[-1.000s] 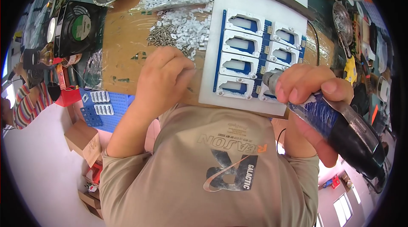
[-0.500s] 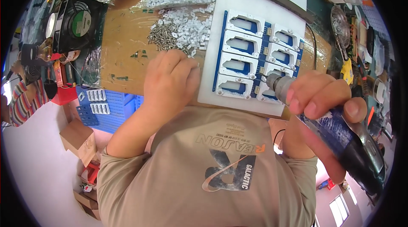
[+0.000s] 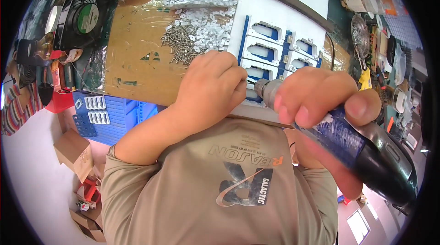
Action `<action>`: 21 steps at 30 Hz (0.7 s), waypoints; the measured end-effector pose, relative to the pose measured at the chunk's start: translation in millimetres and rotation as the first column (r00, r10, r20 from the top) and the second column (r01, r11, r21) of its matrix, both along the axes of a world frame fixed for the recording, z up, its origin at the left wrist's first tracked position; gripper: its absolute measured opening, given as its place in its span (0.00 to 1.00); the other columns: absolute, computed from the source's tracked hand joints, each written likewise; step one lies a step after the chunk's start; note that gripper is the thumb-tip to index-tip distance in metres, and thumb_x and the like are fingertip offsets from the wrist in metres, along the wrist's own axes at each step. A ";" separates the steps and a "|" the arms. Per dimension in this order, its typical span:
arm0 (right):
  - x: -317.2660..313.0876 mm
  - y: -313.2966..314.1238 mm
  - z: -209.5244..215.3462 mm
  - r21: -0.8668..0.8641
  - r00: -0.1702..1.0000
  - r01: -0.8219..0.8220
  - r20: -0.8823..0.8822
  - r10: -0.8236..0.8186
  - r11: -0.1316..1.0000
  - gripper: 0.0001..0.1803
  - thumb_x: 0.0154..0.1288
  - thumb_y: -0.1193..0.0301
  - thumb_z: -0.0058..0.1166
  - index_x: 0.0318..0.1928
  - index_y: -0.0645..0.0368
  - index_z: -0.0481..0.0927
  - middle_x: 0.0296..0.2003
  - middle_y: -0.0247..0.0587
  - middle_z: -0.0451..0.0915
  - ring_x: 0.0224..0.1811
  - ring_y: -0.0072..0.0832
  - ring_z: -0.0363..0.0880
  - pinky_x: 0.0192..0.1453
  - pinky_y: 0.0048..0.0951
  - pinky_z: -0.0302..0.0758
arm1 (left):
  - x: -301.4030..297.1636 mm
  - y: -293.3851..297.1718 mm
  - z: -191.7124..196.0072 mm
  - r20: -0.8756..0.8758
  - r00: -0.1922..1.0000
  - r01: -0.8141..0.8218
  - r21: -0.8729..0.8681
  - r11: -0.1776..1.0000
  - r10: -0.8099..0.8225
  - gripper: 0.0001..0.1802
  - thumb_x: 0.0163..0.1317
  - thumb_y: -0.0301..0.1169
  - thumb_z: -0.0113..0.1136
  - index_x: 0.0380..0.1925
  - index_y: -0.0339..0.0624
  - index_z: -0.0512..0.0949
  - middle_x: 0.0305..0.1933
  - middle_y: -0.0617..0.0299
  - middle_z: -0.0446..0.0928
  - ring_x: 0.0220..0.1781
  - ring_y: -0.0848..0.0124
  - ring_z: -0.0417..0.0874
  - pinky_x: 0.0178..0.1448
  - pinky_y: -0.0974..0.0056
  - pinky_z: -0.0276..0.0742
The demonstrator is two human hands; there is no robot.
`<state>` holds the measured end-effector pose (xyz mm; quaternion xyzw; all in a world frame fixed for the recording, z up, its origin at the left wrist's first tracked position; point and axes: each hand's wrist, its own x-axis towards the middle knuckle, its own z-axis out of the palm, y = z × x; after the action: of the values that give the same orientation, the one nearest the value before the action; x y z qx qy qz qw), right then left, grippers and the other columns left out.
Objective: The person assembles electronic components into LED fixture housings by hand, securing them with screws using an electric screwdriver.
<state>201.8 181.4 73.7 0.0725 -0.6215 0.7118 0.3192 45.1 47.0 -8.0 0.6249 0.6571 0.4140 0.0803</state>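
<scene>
Cluttered bench (image 3: 137, 57) crowds both hands (image 3: 211, 89), screwdriver (image 3: 348, 144).

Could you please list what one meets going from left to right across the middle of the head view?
Black square fan with green hub → pile of small silver screws → left hand → right hand → blue-and-black electric screwdriver.
</scene>
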 end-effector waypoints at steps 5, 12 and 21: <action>-9.2 2.6 0.4 0.024 0.998 -0.059 0.001 0.059 0.998 0.55 0.57 0.31 0.70 0.74 0.50 0.65 0.48 0.46 0.80 0.42 0.41 0.83 0.42 0.42 0.82 | 0.0 1.6 1.6 0.014 1.000 0.013 -0.038 0.999 -0.013 0.06 0.51 0.26 0.69 0.30 0.44 0.83 0.35 0.62 0.75 0.40 0.59 0.79 0.45 0.55 0.74; -27.5 17.9 10.2 0.147 0.968 -0.246 0.085 0.236 0.958 0.47 0.56 0.39 0.72 0.67 0.53 0.70 0.47 0.49 0.81 0.42 0.43 0.84 0.44 0.42 0.83 | -1.1 0.3 -2.1 0.029 1.000 0.014 -0.039 0.999 -0.012 0.07 0.50 0.25 0.69 0.31 0.43 0.83 0.36 0.61 0.75 0.41 0.58 0.79 0.45 0.54 0.74; -26.3 -21.4 -10.3 -0.046 0.998 0.004 0.066 -0.001 0.999 0.20 0.56 0.65 0.71 0.46 0.58 0.82 0.40 0.52 0.86 0.40 0.46 0.88 0.44 0.39 0.85 | -1.2 -1.7 -4.3 0.068 0.997 0.019 -0.001 1.000 -0.019 0.08 0.50 0.25 0.68 0.31 0.43 0.81 0.36 0.60 0.74 0.40 0.57 0.78 0.45 0.53 0.73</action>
<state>175.5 160.0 63.4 0.0406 -0.6152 0.7275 0.3010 43.9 45.3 -12.3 0.6164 0.6483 0.4339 0.1071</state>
